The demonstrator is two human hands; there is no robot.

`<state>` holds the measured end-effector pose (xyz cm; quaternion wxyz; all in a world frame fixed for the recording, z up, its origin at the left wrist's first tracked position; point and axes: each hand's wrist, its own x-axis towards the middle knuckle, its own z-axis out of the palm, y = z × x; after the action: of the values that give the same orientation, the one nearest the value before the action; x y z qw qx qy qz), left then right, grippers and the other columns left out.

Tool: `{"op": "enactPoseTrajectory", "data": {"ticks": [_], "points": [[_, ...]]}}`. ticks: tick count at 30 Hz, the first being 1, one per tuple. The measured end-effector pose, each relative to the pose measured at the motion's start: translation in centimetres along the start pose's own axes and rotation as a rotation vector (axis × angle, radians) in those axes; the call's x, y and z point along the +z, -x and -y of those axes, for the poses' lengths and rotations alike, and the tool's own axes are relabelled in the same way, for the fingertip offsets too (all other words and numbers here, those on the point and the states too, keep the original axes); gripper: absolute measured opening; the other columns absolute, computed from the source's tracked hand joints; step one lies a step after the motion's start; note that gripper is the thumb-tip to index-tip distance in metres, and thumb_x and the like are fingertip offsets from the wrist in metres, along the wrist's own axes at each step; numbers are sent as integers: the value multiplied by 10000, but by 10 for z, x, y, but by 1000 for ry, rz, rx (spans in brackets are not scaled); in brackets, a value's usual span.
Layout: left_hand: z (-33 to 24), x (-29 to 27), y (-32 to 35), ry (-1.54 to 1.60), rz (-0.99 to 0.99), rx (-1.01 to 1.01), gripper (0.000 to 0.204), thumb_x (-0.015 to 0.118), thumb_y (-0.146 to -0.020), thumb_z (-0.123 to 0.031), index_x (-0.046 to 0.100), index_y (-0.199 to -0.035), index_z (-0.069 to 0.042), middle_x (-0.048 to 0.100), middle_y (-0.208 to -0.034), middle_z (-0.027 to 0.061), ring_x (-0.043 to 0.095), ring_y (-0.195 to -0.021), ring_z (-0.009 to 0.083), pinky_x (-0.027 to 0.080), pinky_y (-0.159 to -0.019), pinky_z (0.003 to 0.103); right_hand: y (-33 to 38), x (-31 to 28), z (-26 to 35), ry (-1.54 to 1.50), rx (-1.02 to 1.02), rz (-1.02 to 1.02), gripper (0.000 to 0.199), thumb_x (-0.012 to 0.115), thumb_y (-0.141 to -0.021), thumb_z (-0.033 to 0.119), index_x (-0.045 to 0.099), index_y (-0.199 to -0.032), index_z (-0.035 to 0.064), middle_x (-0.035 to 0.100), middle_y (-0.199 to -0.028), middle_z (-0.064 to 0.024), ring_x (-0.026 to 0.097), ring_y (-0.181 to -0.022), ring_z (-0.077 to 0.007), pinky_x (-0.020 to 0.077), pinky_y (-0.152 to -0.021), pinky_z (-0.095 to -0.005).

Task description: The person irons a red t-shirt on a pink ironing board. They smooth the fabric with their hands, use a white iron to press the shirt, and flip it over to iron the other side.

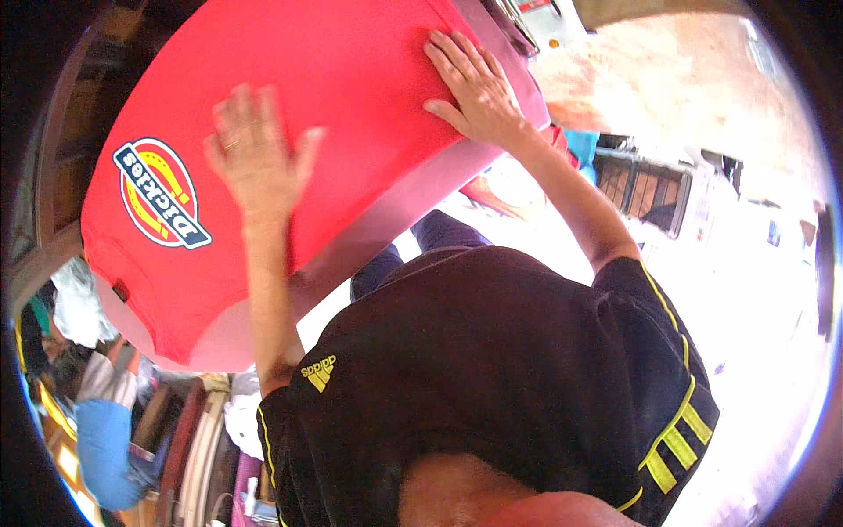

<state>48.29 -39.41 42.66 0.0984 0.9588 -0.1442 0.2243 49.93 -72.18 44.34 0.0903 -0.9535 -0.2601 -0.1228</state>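
A bright red T-shirt (pixel 351 97) is spread over a long padded board, whose pinkish cover (pixel 421 180) shows along the near side. Printed on the shirt's left part is a round blue, yellow and white emblem (pixel 161 191). My left hand (pixel 255 149), slightly blurred, is over the cloth to the right of the emblem, its fingers apart and thumb out. Farther right, my right hand (pixel 474 88) lies flat on the shirt near the board's right edge, fingers stretched. Neither hand holds anything. The neck opening, with a small dark label (pixel 120 291), faces the lower left.
At the lower left are a white plastic bag (pixel 81 303), a blue cloth bundle (pixel 110 452) and a row of upright, narrow items (pixel 198 443). A metal object (pixel 514 25) sits past the board's right end. A dark, barred crate-like thing (pixel 643 189) stands at the right.
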Motion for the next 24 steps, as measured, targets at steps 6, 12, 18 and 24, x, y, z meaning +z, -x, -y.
{"op": "enactPoseTrajectory", "data": {"ticks": [6,12,18,24], "points": [[-143,9,-32,277,374,218,778,557,-879,-626,404,-1494,-175,258,-1603,128,179,-1487,386,151,-1154,630,-11,-43,-85,-219,-116,-99,445,635,-921,378,628,-1254,82,547,-1373,-165,553,-1225,-330,450,-1012,-443],[-198,27,-29,285,491,376,748,499,-915,-610,348,-1527,-209,130,-1647,62,68,-1512,357,117,-1182,612,-63,-78,-168,24,220,-135,510,649,-944,366,551,-1272,-13,650,-1106,-175,632,-977,-257,496,-845,-364],[-216,26,-13,205,473,333,702,483,-967,-507,320,-1536,-131,148,-1640,92,108,-1508,332,164,-1168,614,-88,-67,-184,-783,557,86,326,625,-974,365,566,-906,52,531,-666,14,460,-531,-73,397,-484,-258],[-219,32,-7,213,408,412,592,511,-958,-314,389,-1486,-76,259,-1604,120,224,-1484,319,231,-1183,488,-98,-127,-152,-667,462,153,349,621,-963,379,557,-915,39,538,-647,-23,499,-522,-122,413,-488,-298]]}}
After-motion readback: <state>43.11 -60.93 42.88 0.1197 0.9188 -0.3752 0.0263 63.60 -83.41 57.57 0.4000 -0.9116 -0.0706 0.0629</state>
